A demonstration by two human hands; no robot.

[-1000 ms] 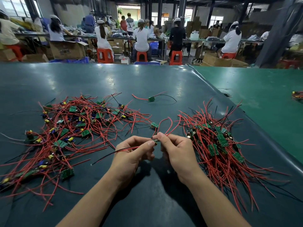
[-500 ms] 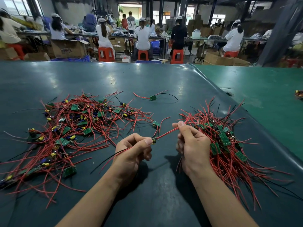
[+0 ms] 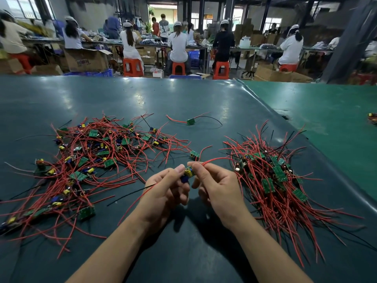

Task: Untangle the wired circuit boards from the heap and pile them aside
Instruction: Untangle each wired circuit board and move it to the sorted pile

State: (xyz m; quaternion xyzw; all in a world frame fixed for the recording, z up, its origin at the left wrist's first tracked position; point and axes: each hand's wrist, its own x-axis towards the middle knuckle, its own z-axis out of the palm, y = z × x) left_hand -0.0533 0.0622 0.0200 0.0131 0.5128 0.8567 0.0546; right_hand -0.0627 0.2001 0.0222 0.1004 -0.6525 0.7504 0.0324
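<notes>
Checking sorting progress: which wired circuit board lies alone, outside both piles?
The lone wired board at the far middle of the table, trailing one red and one black wire; every other board lies in a pile or between the hands.

Factory floor — capped workers (image 3: 178, 40), stools (image 3: 133, 66), cartons (image 3: 86, 60)

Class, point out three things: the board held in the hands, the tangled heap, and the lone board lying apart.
Held board (image 3: 189, 173), head view: its yellow component.
Heap (image 3: 98, 158), head view: its tangled middle.
Lone board (image 3: 190, 121), head view: its green face.

I can read just one thing: blue lettering, apparently "tempo", upside down on the open brown cardboard box (image 3: 86, 60), left of the orange plastic stools (image 3: 133, 66).
</notes>
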